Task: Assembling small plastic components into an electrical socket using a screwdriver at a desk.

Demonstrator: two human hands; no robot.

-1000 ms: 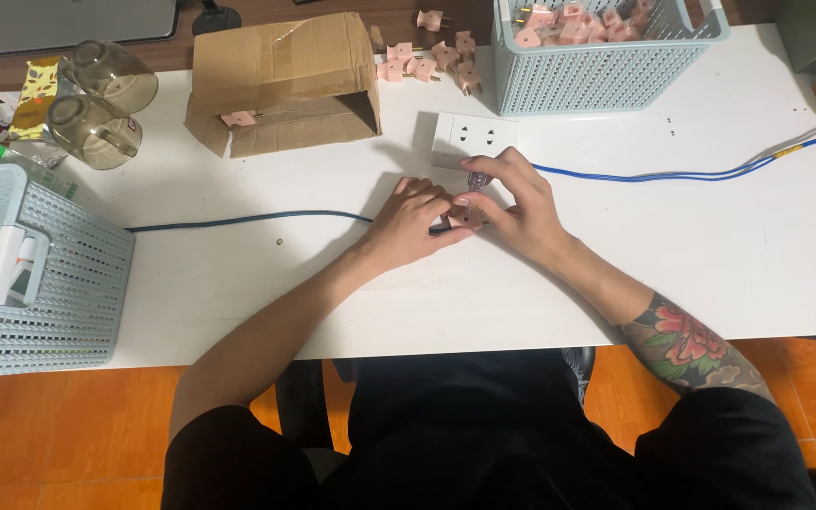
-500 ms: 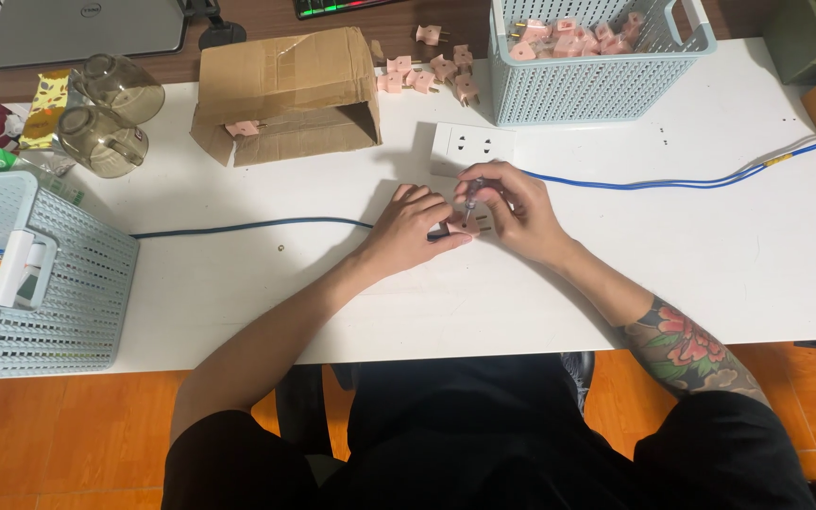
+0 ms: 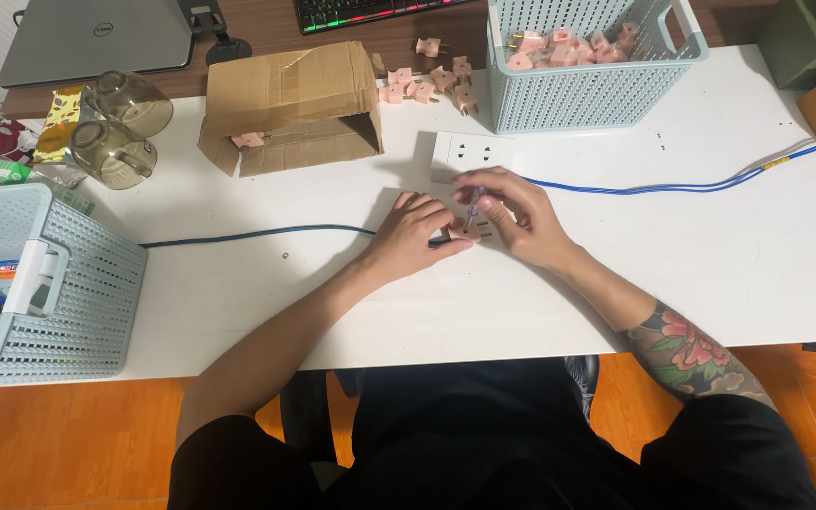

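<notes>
Both my hands meet at the middle of the white table. My left hand pinches a small pink plug against the tabletop, and a dark cable runs left from it. My right hand holds a thin screwdriver upright with its tip down on the plug. A white socket strip lies just beyond my fingers, and its blue cable trails off to the right.
An open cardboard box lies at the back, with loose pink plugs beside it. More fill a blue basket. Another basket sits at the left edge, near two glass mugs. A tiny screw lies near the cable.
My hands stay together on the plug. The right hand has brought the screwdriver more upright over it, and the view has shifted slightly.
</notes>
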